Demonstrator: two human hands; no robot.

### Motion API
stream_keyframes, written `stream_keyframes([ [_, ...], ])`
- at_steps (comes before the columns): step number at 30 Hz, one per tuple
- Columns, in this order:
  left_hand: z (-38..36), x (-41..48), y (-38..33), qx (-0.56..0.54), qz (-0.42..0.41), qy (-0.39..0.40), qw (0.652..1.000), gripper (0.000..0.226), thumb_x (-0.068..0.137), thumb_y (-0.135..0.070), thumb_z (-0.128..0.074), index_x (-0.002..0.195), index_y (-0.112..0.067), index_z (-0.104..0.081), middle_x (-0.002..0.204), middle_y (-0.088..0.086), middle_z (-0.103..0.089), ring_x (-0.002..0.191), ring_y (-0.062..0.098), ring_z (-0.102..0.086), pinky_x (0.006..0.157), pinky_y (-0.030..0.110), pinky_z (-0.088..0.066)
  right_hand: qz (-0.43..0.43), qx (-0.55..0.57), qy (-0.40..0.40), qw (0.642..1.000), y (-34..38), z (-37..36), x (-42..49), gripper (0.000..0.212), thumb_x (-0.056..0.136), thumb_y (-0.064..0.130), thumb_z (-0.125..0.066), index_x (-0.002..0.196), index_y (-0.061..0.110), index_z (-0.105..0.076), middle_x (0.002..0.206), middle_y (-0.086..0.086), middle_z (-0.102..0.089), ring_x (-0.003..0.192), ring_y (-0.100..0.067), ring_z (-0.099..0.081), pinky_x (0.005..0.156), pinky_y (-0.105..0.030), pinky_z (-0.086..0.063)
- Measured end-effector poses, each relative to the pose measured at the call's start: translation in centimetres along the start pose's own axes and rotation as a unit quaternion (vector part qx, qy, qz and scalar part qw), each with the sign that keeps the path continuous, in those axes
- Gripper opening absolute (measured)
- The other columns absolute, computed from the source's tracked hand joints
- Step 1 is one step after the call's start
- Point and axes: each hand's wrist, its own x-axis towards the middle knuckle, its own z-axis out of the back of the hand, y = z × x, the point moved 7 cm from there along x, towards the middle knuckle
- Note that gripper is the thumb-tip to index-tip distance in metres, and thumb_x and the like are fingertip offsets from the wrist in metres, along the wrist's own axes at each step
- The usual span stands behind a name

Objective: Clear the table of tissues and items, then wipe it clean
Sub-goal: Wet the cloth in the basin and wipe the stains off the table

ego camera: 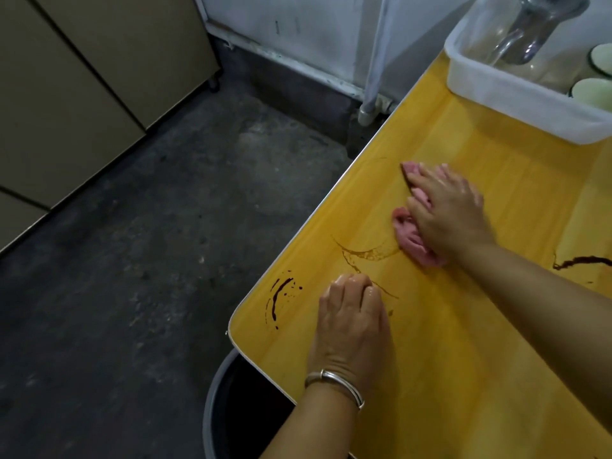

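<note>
1. Nearest the camera, the left forearm reaches up from the bottom edge, with a silver bangle round the wrist
2. Left hand lies palm down on the yellow table, fingers curled under at the tips; it grips nothing
3. Below the table's near left corner, the rim of a dark bucket shows on the floor, partly hidden by the tabletop
4. Right hand sits farther up the table, fingers spread and pressed flat onto a pink cloth; it bears down on the cloth more than it clenches it
5. Bunched folds of the cloth poke out on the hand's left side and past the fingertips, lying on the tabletop well in from the left edge
6. Dark red-brown spill marks streak the surface near the left corner, just beside the left hand
7. Thinner, fainter brown arcs curve between the two hands, reaching close to the cloth
8. Another dark streak lies at the right edge of view, beyond the right forearm
9. At the table's far end stands a white plastic tub holding glassware, which is blurred, and two pale round lids or bowls
10. Grey concrete floor and beige cabinet panels fill the left side of the view
</note>
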Motion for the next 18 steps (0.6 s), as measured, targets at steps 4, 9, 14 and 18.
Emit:
stream_keyframes([
  [4,0.1,0.0,0.1,0.006,0.009,-0.009,1.0,0.007,0.081,-0.026,-0.047,0.083,-0.022,-0.052,0.093,-0.002,-0.059,0.098,0.014,-0.044,0.085,0.027,-0.037,0.198,0.022,0.051,0.979,5.8,-2.5,-1.2,0.048,0.087,0.033,-0.04,0.13,0.021,-0.055,0.144,-0.002,-0.045,0.139,-0.028,-0.031,0.112,-0.043,-0.018],
  [9,0.4,0.0,0.3,0.049,0.003,-0.02,0.999,0.008,0.077,-0.027,-0.048,0.078,-0.021,-0.042,0.08,0.0,-0.056,0.082,0.015,-0.039,0.073,0.026,-0.029,0.399,-0.017,0.11,0.91,2.7,-1.8,-9.1,0.046,0.089,0.033,-0.042,0.131,0.02,-0.054,0.143,0.001,-0.045,0.138,-0.023,-0.032,0.111,-0.041,-0.023],
  [14,0.6,-0.2,-0.1,0.078,0.031,-0.01,0.996,0.008,0.079,-0.028,-0.043,0.077,-0.021,-0.04,0.078,-0.001,-0.055,0.076,0.013,-0.034,0.065,0.027,-0.04,0.334,-0.023,0.113,0.936,-2.4,0.3,-8.2,0.049,0.092,0.04,-0.034,0.139,0.029,-0.04,0.146,0.001,-0.041,0.139,-0.024,-0.029,0.107,-0.044,-0.029],
  [18,1.4,-2.5,-0.2,0.078,0.066,-0.015,0.995,0.005,0.08,-0.026,-0.042,0.081,-0.023,-0.039,0.084,-0.002,-0.058,0.08,0.012,-0.036,0.06,0.026,-0.044,0.064,-0.008,0.033,0.997,-1.4,0.2,-2.3,0.049,0.093,0.035,-0.039,0.141,0.028,-0.039,0.153,0.002,-0.03,0.143,-0.023,-0.019,0.114,-0.041,-0.013],
])
